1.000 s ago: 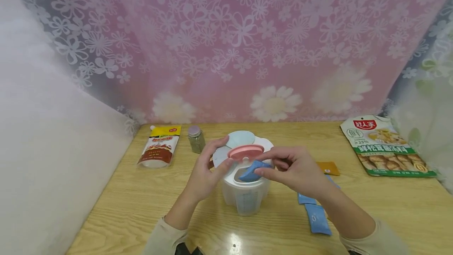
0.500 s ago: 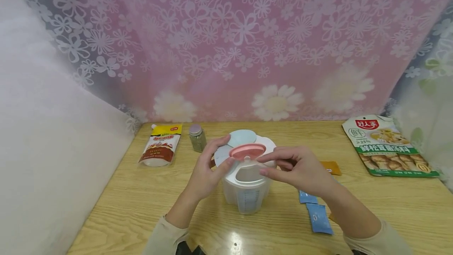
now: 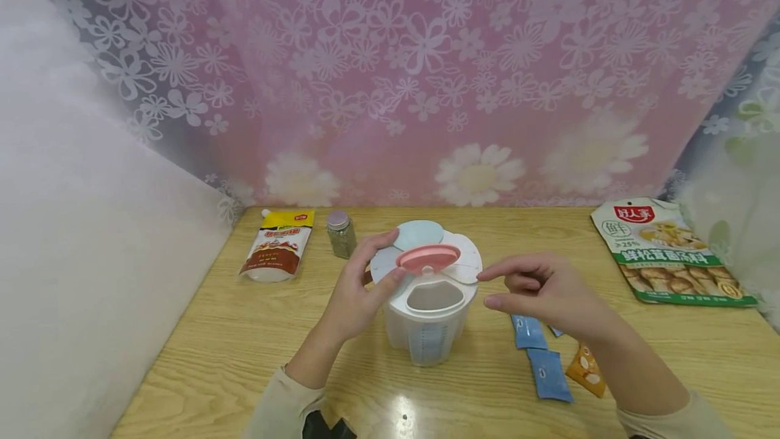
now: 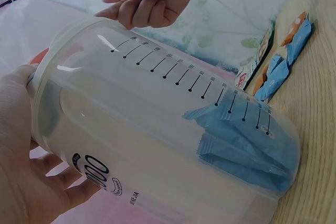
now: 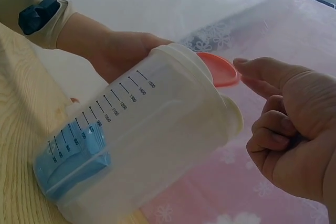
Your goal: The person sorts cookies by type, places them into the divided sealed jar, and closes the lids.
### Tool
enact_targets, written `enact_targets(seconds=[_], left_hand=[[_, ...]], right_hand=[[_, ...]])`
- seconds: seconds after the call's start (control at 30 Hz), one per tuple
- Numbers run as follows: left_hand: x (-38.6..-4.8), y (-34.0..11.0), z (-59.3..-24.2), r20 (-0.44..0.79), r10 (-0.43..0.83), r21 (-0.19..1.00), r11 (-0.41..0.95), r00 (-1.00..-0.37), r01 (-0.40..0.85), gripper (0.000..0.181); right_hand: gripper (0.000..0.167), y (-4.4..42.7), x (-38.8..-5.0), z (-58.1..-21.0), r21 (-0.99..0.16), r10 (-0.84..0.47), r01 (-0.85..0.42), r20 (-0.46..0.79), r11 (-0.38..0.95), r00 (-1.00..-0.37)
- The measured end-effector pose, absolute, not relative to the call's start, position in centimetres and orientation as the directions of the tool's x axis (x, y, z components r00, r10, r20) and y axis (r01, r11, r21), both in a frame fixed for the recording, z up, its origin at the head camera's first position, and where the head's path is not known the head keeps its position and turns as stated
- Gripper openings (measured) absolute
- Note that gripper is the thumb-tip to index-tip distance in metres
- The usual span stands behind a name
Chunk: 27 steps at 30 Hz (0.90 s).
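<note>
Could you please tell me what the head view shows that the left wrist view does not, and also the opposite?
Only the head view shows the spouted pouch, the small jar and the pale blue lid on top of the container.

Only the left wrist view clearly shows the blue packets inside, seen through the wall, and the large black print.

Both show the left hand holding the container's top, the right hand near it, and loose packets on the table.

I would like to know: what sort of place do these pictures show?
Probably a screened-off indoor corner, perhaps for storing food: a flowered pink curtain hangs behind a wood-grain tabletop, which bears a measuring container and a printed food pouch.
</note>
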<state>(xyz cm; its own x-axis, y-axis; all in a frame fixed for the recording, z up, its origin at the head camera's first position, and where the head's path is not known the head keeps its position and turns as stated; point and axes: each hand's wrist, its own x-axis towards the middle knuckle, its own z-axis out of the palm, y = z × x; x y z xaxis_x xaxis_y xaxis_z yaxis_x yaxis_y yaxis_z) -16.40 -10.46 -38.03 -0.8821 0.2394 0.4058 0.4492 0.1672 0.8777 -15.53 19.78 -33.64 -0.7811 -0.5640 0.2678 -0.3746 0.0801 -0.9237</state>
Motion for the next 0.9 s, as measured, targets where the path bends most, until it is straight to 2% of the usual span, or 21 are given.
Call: enact_targets(seconds=[0.27, 0.43, 0.53, 0.67, 0.77, 0.9], left_hand=[[-16.3, -10.4, -38.1, 0.411, 0.243, 0.876, 0.16, -0.879, 0.454, 0.05], [-16.3, -10.5, -37.9, 0.415, 0.24, 0.873, 0.165, -0.878, 0.458, 0.051], [-16.3, -10.7, -37.9, 0.424, 0.234, 0.869, 0.167, -0.875, 0.466, 0.051], [-16.2, -10.9, -37.9, 0.441, 0.228, 0.863, 0.159, -0.868, 0.48, 0.051], [-16.2, -10.8, -37.9, 0.447, 0.229, 0.862, 0.15, -0.865, 0.485, 0.05], [-16.2, -10.4, -38.0, 0.442, 0.24, 0.866, 0.139, -0.864, 0.481, 0.05]], right_hand=[[0.032, 22.2, -15.8, -35.2, -0.952, -0.573, -0.305, 0.264, -0.025, -0.776], [0.034, 23.3, -16.3, -36.4, -0.961, -0.581, -0.274, 0.244, -0.038, -0.776], [0.033, 23.8, -16.8, -37.0, -0.955, -0.576, -0.297, 0.232, 0.019, -0.784], [0.03, 24.5, -17.5, -37.7, -0.923, -0.572, -0.349, 0.199, 0.164, -0.796], [0.031, 25.3, -18.2, -38.5, -0.916, -0.591, -0.33, 0.139, 0.229, -0.795], [0.035, 26.7, -19.0, -40.1, -0.925, -0.645, -0.289, 0.065, 0.247, -0.761]])
